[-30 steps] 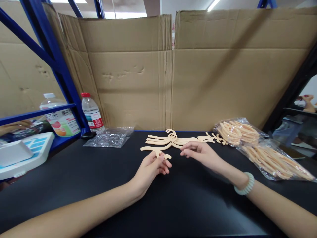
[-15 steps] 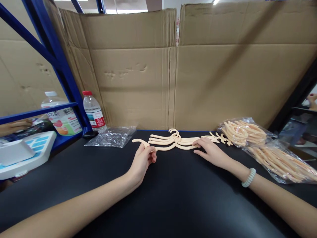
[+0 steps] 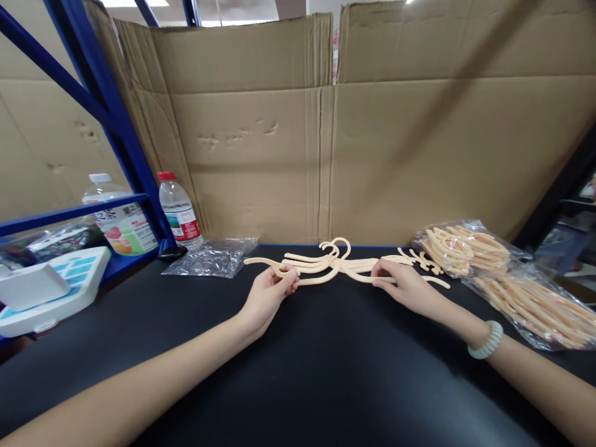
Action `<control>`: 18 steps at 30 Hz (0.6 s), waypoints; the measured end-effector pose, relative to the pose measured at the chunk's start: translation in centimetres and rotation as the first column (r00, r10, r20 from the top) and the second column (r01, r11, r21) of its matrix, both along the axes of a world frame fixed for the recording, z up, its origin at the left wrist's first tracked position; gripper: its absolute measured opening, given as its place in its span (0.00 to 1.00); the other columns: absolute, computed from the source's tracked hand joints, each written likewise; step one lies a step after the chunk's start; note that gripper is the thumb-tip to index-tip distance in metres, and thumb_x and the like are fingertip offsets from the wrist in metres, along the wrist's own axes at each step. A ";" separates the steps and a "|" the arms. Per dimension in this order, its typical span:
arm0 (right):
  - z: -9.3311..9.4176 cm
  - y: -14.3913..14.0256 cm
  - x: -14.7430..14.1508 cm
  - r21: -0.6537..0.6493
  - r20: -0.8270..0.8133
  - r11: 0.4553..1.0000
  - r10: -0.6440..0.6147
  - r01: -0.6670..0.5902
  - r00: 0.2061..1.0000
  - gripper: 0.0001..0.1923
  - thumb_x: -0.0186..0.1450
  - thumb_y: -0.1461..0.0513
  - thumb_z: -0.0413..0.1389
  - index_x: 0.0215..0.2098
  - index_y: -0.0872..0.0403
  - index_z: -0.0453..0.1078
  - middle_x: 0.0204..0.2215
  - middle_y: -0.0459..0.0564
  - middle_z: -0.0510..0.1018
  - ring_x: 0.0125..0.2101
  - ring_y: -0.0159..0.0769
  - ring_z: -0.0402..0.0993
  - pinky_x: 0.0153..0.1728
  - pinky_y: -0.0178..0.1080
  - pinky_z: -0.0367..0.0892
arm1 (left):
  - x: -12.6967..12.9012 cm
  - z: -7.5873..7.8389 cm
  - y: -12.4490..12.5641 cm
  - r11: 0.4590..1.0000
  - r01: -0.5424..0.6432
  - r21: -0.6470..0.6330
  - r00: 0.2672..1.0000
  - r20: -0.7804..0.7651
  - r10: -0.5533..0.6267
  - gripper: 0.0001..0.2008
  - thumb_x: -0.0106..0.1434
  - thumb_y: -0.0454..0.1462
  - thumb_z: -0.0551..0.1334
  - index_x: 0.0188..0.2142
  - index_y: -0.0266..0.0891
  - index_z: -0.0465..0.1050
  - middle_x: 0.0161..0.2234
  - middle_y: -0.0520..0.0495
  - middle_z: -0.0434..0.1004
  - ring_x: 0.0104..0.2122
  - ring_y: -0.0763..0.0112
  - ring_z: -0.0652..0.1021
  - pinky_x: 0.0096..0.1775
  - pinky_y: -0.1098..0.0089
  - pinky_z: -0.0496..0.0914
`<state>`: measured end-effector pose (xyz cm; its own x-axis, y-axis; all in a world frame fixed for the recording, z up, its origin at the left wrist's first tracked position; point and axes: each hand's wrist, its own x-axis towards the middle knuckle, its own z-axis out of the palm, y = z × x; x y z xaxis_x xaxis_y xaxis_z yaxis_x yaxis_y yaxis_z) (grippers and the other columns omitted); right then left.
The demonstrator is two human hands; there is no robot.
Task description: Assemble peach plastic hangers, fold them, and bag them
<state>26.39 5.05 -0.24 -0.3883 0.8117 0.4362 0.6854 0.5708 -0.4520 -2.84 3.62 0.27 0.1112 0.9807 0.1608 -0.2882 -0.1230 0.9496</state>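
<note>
Little is reading clearly here. The large bottle [image 3: 120,220] behind the blue shelf rail is showing a white label with dark Chinese characters, of which "茶" is making itself out, above a picture of fruit. The small water bottle [image 3: 179,212] with the red cap is wearing a red and white label whose print is staying too small to read.

Behind the black table [image 3: 298,385] — tall cardboard sheets [image 3: 326,136]. At left, a red-capped water bottle [image 3: 179,211], a crumpled clear bag [image 3: 212,257], a white scale [image 3: 44,288] — beside blue shelving [image 3: 116,124].
</note>
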 end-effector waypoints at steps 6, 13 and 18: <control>0.8 0.1 0.6 0.071 -0.173 0.997 -0.003 0.015 0.985 0.06 0.60 0.61 0.53 0.36 0.52 0.66 0.32 0.49 0.74 0.33 0.40 0.71 0.36 0.42 0.67 | -0.9 0.2 1.6 0.987 0.114 -0.115 0.990 0.099 -0.103 0.10 0.52 0.35 0.69 0.28 0.35 0.68 0.25 0.53 0.66 0.27 0.77 0.69 0.32 0.75 0.65; 1.0 0.0 0.7 0.067 -0.203 0.998 0.007 0.007 0.979 0.09 0.62 0.58 0.53 0.36 0.52 0.72 0.34 0.52 0.76 0.35 0.42 0.72 0.38 0.44 0.68 | -1.3 0.6 1.7 0.955 0.236 -0.179 0.965 0.160 -0.208 0.04 0.59 0.34 0.64 0.31 0.36 0.71 0.39 0.47 0.71 0.37 0.72 0.72 0.41 0.70 0.68; 1.0 -0.2 0.4 0.088 -0.223 0.996 0.006 0.014 0.975 0.08 0.62 0.58 0.53 0.35 0.52 0.73 0.33 0.51 0.76 0.34 0.42 0.72 0.38 0.44 0.68 | -1.4 0.6 1.7 0.944 0.282 -0.172 0.950 0.190 -0.249 0.04 0.59 0.32 0.65 0.29 0.36 0.71 0.40 0.47 0.72 0.36 0.73 0.74 0.43 0.69 0.68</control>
<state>26.80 4.85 0.77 -0.2701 0.7676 0.5813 0.5753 0.6128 -0.5418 -4.27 5.30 0.88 0.3599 0.9329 0.0080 -0.4378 0.1614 0.8845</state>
